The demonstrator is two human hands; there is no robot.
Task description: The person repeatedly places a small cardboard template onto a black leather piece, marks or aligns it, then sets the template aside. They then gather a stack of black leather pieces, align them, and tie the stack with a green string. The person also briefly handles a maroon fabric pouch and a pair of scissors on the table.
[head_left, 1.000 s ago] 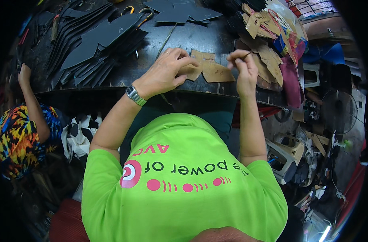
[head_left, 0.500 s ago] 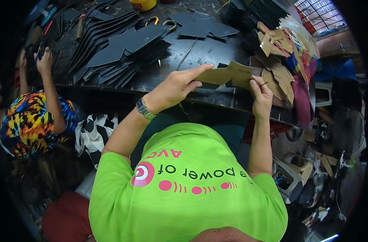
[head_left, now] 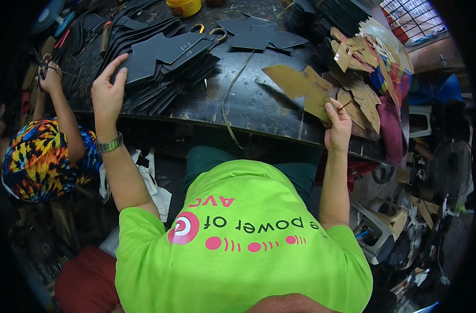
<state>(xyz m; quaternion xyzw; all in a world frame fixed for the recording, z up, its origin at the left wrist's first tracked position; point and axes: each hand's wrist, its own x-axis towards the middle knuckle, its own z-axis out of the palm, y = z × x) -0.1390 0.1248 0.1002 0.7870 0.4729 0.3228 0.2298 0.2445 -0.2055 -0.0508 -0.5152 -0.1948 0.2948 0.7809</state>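
Note:
My left hand [head_left: 108, 94], a metal watch at its wrist, holds the left end of a flat black cut piece [head_left: 157, 55] at the top of a fanned stack; its thumb and forefinger lie at the edge, the other fingertips hidden. My right hand [head_left: 338, 125] pinches the near corner of a brown cardboard template [head_left: 300, 86] with pointed ends and a notch, tilted over the table's near edge. A thin dark pointed stick [head_left: 345, 105] juts from the same fingers; its kind is unclear.
More black pieces [head_left: 261, 35] lie at the far middle of the dark table [head_left: 248, 104], near yellow-handled scissors [head_left: 218, 35] and a yellow tub [head_left: 184, 7]. Brown templates [head_left: 365, 99] pile at right. At left, a co-worker's hand [head_left: 51, 78] holds dark scissors.
My left hand has moved left from the cardboard template to the black stack, where another piece now tops it. My right hand stays near its place; the template has turned its broad face up.

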